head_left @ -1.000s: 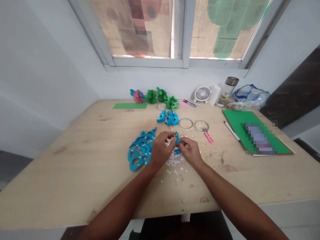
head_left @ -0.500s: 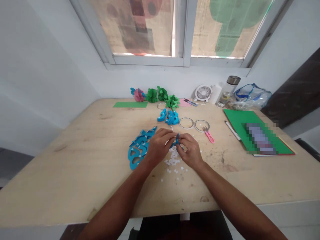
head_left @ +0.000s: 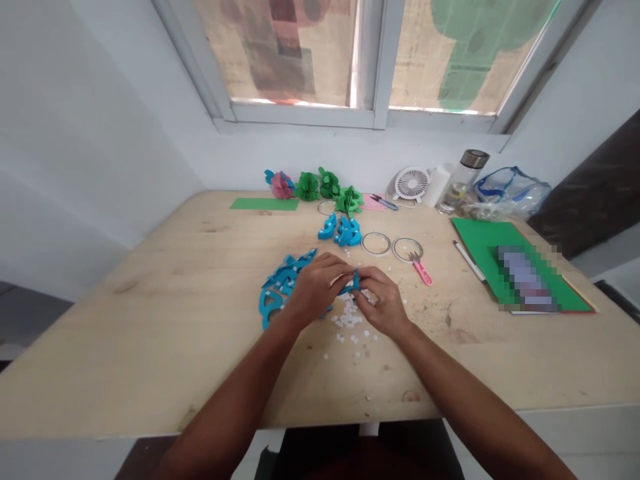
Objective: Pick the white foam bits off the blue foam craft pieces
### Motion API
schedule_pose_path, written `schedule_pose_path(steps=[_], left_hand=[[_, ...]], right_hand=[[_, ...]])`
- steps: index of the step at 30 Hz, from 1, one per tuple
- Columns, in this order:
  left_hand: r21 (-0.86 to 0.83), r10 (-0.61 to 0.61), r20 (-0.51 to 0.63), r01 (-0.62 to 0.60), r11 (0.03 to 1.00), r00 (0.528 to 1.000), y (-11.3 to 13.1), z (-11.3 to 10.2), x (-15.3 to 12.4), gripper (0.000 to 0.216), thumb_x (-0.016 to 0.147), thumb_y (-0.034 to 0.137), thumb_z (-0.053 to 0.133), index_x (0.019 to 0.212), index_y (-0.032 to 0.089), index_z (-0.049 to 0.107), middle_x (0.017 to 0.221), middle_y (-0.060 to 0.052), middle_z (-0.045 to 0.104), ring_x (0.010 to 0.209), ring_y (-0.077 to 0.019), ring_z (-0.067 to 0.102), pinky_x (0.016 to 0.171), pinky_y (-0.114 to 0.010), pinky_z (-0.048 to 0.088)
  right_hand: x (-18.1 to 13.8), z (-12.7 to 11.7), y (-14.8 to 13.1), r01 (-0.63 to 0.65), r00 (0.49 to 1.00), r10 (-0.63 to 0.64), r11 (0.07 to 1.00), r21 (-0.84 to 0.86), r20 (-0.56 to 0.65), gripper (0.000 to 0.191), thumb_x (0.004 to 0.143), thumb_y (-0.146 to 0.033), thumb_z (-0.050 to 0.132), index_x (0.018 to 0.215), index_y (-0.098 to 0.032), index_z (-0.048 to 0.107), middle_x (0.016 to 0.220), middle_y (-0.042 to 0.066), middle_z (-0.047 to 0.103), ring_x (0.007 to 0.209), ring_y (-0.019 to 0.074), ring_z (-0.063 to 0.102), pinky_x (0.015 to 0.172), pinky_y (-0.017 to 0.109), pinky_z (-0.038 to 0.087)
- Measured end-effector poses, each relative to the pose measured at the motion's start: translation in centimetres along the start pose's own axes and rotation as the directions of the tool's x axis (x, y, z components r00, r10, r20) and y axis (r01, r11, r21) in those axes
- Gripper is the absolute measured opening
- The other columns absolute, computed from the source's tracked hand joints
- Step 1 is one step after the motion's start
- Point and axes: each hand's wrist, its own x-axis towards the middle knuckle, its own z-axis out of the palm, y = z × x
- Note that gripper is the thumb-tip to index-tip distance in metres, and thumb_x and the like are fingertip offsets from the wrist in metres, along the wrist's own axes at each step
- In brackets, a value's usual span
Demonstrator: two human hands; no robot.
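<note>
Between my two hands is a small blue paper piece (head_left: 350, 287), gripped by the fingertips of each. My left hand (head_left: 320, 285) is closed on its left side, and my right hand (head_left: 381, 299) pinches its right end. Blue paper cut-outs dotted with white squares (head_left: 280, 283) lie beside and partly under my left hand. Small white paper bits (head_left: 347, 321) are scattered on the wood below my fingers. Beyond my hands sit folded blue paper pieces (head_left: 347, 231). Pink-handled snips (head_left: 423, 270) rest to the right, their tips over a tape roll (head_left: 407, 249).
Another tape roll (head_left: 376, 244) lies nearby. Green paper flowers (head_left: 307, 187) and a pink one (head_left: 281, 185) line the wall with a small fan (head_left: 412, 183) and a glass bottle (head_left: 463, 180). A phone (head_left: 527, 277) lies on green sheets (head_left: 480, 233), beside a white pen (head_left: 469, 261).
The blue paper piece has turned and spread a little between my fingers. My hands stay close together at nearly the same spot, and the whole view has shifted slightly.
</note>
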Motion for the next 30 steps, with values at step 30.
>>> schedule_pose_path(steps=[30], left_hand=[[-0.182, -0.276, -0.019, 0.268, 0.946, 0.961, -0.15, 0.71, 0.11, 0.016, 0.077, 0.021, 0.053, 0.075, 0.02, 0.068, 0.072, -0.002, 0.068, 0.064, -0.0142, 0.06, 0.06, -0.025, 0.045]], right_hand=[[0.02, 0.11, -0.07, -0.058, 0.998, 0.06, 0.995, 0.087, -0.018, 0.009, 0.078, -0.016, 0.054, 0.074, -0.019, 0.061, 0.089, 0.008, 0.063, 0.083, 0.0176, 0.061, 0.076, 0.031, 0.05]])
